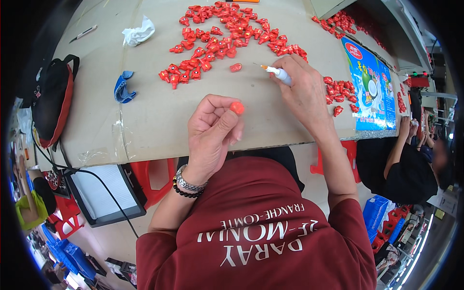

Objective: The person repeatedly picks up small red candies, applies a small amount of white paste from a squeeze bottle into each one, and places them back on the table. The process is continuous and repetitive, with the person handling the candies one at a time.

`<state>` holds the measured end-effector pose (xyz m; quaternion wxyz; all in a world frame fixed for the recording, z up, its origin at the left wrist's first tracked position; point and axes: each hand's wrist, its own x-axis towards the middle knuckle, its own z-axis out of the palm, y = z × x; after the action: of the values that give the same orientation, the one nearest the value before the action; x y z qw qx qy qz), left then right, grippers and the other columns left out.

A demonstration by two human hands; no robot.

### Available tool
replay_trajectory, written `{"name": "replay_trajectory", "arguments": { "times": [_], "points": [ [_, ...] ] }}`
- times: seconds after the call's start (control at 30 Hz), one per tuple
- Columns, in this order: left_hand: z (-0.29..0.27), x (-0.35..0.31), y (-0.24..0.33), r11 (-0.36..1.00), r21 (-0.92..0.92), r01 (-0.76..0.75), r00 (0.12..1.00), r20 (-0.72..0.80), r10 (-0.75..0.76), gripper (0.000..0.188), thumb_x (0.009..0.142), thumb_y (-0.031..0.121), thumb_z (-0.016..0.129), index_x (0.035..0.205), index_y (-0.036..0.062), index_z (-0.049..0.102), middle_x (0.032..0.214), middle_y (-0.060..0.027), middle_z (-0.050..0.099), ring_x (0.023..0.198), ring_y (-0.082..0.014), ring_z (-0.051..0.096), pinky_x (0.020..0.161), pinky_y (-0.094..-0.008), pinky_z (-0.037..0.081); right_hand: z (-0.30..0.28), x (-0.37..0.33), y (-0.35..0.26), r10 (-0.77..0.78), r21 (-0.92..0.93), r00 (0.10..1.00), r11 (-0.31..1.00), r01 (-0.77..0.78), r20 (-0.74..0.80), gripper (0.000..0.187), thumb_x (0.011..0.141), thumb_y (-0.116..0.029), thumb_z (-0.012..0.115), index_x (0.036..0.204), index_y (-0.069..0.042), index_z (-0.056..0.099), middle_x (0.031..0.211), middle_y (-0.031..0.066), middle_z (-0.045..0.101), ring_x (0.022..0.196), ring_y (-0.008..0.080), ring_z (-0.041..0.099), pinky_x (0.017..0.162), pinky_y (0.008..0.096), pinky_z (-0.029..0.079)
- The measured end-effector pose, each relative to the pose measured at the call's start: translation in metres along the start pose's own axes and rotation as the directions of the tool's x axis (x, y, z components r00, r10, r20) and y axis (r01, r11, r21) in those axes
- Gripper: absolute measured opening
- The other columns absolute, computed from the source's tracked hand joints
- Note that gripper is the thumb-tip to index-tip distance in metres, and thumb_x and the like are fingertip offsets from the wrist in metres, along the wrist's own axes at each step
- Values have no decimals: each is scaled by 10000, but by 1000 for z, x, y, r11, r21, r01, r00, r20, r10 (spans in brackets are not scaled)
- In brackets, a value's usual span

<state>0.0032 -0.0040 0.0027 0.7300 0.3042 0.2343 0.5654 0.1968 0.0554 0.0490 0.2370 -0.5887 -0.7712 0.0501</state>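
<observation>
Between the thumb and fingers of my left hand [212, 128] is a small round red plastic piece [237, 108], held above the table's near edge. My right hand [303, 87] grips a small white squeeze bottle with a thin needle tip [279, 74]; the needle points left, apart from the red piece. A single red piece [235, 67] lies on the table between the two hands. Beyond it spreads a loose pile of small red figure-like plastic parts [222, 43]. More red parts [340, 91] lie to the right of my right hand.
The cardboard-covered table [159, 116] bears a crumpled white tissue [139, 32], a blue scrap [124, 88], a thin knife-like tool [83, 33] and a black-and-red bag [54, 101] at left. A blue printed carton sheet [371, 84] lies at right, near another person [411, 164].
</observation>
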Motion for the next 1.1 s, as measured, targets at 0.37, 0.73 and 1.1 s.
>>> {"name": "replay_trajectory", "arguments": {
  "times": [0.37, 0.73, 1.1],
  "points": [
    [7, -8, 8, 988, -125, 92, 994, -54, -99, 176, 935, 174, 577, 1044, 40, 544, 914, -49, 614, 576, -79, 485, 482, -196, 357, 5, -21, -24, 165, 511, 984, 841, -176, 66, 158, 743, 65, 659, 868, -31, 670, 797, 32, 627, 744, 146, 590, 679, 259, 456],
    [14, -9, 15, 911, -349, 218, 960, -93, -265, 155, 950, 159, 536, 1036, 32, 556, 916, -53, 610, 584, -77, 451, 484, -201, 343, 17, -31, -14, -60, 206, 989, 975, 86, -132, 105, 705, 23, 675, 780, -44, 644, 751, 81, 616, 628, 243, 607, 592, 331, 497],
    [24, -12, 19, 923, -299, 241, 937, -176, -301, 158, 959, 156, 520, 1014, 12, 554, 905, -70, 609, 595, -85, 466, 482, -197, 354, -7, -32, -41, 343, 873, 919, 366, -322, 195, 57, 771, -18, 696, 817, -23, 663, 734, 8, 634, 664, 61, 576, 602, 215, 465]
  ]
}}
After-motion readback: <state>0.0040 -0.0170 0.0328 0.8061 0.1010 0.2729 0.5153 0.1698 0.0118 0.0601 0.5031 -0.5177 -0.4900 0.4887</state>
